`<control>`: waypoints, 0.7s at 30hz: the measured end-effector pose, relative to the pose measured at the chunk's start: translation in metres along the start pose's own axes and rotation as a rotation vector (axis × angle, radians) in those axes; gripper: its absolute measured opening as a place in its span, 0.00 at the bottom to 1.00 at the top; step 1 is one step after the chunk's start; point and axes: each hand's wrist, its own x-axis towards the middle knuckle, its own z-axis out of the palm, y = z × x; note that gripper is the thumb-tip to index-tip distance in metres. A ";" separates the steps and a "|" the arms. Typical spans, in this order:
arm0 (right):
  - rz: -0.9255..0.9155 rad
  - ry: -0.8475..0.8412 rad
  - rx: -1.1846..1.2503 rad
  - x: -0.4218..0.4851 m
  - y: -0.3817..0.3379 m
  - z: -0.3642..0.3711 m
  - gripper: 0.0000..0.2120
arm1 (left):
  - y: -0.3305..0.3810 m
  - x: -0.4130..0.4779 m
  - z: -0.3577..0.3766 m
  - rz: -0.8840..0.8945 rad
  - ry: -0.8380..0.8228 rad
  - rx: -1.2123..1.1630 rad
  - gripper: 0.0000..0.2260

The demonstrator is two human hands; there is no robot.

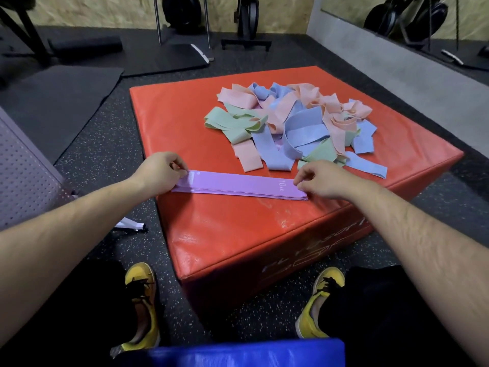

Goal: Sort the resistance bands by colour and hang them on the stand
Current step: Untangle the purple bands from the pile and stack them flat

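Observation:
A flat stack of purple resistance bands (238,185) lies along the near edge of a red padded box (185,120). My left hand (161,169) pinches the stack's left end. My right hand (321,180) pinches its right end, beside a "10 LB" print. Behind them sits a tangled pile of bands (293,123) in pink, blue and green. No stand is in view.
The red box stands on a black speckled gym floor (105,144). Black mats (55,102) lie at the left, a purple perforated surface (23,165) at the far left. Gym equipment stands along the back wall. A blue pad (246,353) is at the bottom edge, between my yellow shoes.

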 end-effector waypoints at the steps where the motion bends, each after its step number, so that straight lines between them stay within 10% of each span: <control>1: -0.006 -0.002 -0.008 0.001 0.001 0.002 0.06 | -0.002 0.000 0.001 0.037 0.003 0.032 0.03; 10: -0.245 -0.090 -0.202 0.000 -0.004 0.007 0.16 | 0.002 -0.006 0.008 0.427 -0.209 0.253 0.28; 21: -0.249 -0.038 -0.158 0.001 -0.015 0.002 0.16 | 0.012 0.002 0.009 0.472 -0.201 0.280 0.30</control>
